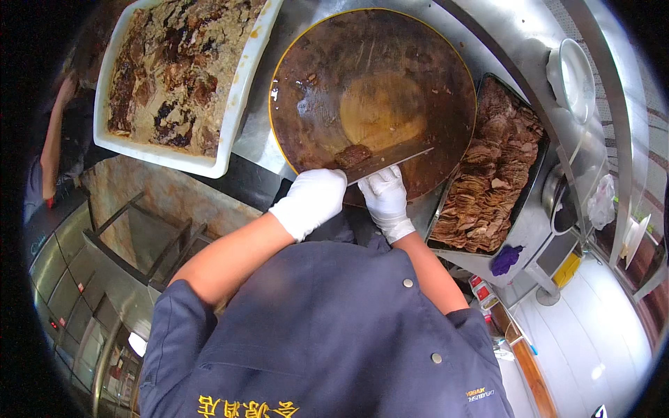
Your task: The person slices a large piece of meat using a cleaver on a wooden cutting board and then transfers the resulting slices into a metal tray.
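Observation:
My left hand (316, 201), in a white glove, is closed at the near-left end of a wide-bladed knife (389, 161); the glove hides the handle. The blade slants up to the right across the near part of a round wooden chopping block (376, 57). Just beyond the blade lies a small piece of dark cooked meat (353, 155), close to my left glove. On the near side of the blade is my gloved right hand (385, 196), its fingers bent against the metal. Whether they hold anything is hidden.
A white tub (234, 99) of meat under pale, congealed fat stands left. To the right, a dark tray (543, 149) holds rows of sliced meat (483, 183). A purple cloth (506, 260), white bowl (575, 81) and metal rail (515, 68) are beyond. Another person's arm (52, 146) shows far left.

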Motion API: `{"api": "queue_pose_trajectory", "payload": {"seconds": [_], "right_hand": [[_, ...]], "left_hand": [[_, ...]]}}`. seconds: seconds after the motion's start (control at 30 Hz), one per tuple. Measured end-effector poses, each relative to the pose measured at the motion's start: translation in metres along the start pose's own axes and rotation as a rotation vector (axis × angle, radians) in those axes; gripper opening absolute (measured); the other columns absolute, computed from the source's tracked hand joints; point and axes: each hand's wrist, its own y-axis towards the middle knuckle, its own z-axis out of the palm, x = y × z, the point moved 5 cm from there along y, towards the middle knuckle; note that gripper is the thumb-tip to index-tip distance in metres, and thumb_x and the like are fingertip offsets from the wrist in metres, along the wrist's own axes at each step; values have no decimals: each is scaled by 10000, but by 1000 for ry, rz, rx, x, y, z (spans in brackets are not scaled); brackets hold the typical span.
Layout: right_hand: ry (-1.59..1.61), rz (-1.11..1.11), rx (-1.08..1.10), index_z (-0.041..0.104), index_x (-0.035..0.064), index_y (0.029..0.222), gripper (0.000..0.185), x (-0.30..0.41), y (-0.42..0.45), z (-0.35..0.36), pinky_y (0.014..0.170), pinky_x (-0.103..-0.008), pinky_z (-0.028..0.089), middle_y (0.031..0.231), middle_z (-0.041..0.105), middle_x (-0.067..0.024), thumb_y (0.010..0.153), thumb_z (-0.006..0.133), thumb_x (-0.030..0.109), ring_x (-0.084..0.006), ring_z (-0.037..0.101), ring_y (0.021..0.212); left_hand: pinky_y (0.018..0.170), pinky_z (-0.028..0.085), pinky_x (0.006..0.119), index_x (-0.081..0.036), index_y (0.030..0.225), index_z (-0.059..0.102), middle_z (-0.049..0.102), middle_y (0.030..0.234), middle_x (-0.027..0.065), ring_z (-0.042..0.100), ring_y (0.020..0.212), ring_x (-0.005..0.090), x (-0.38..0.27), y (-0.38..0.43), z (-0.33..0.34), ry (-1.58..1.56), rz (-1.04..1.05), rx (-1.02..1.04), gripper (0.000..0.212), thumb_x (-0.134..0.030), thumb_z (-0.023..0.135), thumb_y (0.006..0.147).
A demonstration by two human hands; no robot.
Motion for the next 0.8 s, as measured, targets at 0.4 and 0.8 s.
{"api": "queue_pose_trajectory", "payload": {"seconds": [0.4,0.8], "right_hand": [[32,36,-78,711,71,850,163,0,-4,1,885,-418,476,913,664,-112,688,723,92,-327,606,931],[127,90,-71,703,65,907,189,-8,-5,-6,915,-427,458,973,648,-109,737,751,133,-351,569,1017]], "left_hand": [[596,520,479,33,819,612,634,684,237,658,660,393,-5,-56,-25,-10,44,-7,152,-82,514,833],[587,516,499,11,770,601,636,684,247,652,643,410,-9,-18,-6,-5,14,-47,102,-63,532,785]]}}
